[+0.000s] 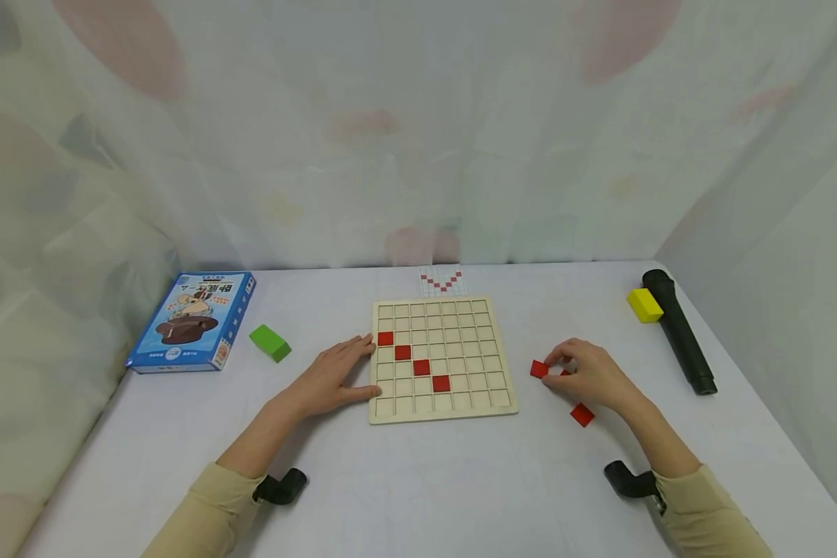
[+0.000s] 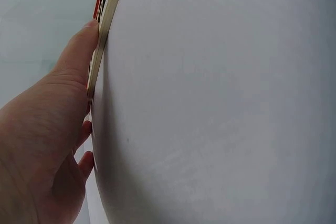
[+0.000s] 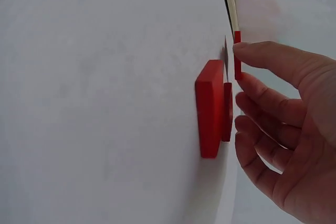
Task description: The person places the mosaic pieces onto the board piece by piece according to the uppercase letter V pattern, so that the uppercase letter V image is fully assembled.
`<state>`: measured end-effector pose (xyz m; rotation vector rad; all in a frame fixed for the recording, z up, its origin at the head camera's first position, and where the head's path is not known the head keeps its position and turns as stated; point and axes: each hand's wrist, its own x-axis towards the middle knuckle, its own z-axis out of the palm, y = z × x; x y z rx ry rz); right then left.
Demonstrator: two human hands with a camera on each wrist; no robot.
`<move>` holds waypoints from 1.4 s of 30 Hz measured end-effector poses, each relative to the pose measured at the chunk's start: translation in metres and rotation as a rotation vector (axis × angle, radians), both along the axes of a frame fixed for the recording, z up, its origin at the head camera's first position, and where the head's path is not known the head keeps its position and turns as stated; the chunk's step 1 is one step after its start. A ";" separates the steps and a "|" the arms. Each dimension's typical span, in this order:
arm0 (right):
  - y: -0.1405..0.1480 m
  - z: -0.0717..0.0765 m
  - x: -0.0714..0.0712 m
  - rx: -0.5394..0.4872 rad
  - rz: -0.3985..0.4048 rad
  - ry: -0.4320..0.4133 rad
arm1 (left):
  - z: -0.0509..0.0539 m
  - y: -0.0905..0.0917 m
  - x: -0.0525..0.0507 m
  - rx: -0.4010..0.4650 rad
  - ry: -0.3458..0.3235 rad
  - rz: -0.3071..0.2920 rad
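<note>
A pale gridded board [image 1: 460, 387] lies mid-table, with several red squares [image 1: 441, 384] in a diagonal line down its left part. My left hand [image 1: 328, 378] rests at the board's left edge, thumb and fingers spread against it; the left wrist view shows the thumb on the edge of the board [image 2: 107, 24]. Right of the board, my right hand [image 1: 589, 376] pinches a red tile [image 1: 539, 369] between thumb and finger, also seen as a thin red piece [image 3: 238, 56]. Below that hand lies another red tile [image 1: 582, 415], and one more is partly hidden under the fingers.
Behind the board lies a small pattern card [image 1: 442, 281]. A blue box [image 1: 188, 322] and a green block [image 1: 270, 342] are on the left. On the right, a yellow block [image 1: 645, 305] touches a black microphone-like object [image 1: 682, 337]. Cloth walls stand behind and beside the table.
</note>
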<state>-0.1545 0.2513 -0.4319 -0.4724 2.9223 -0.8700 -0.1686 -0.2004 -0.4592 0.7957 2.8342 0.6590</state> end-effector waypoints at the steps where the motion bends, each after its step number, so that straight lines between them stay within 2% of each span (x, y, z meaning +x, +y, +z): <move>1: -0.001 0.000 0.000 -0.007 0.001 0.003 | 0.000 0.000 0.000 -0.002 -0.002 0.001; 10: -0.024 0.003 -0.009 -0.073 0.038 0.025 | 0.001 0.000 0.000 -0.011 -0.001 0.000; 19: -0.061 0.004 -0.017 -0.118 0.095 -0.016 | -0.001 0.000 0.000 -0.009 -0.001 0.007; 25: -0.079 0.005 -0.021 -0.147 0.150 -0.013 | -0.002 0.000 0.000 -0.013 -0.002 0.010; 36: -0.109 0.006 -0.029 -0.136 0.225 -0.024 | -0.001 0.000 -0.002 -0.020 -0.001 0.006; 42: -0.113 0.003 -0.029 -0.110 0.232 -0.021 | -0.002 -0.001 -0.002 -0.034 -0.016 0.013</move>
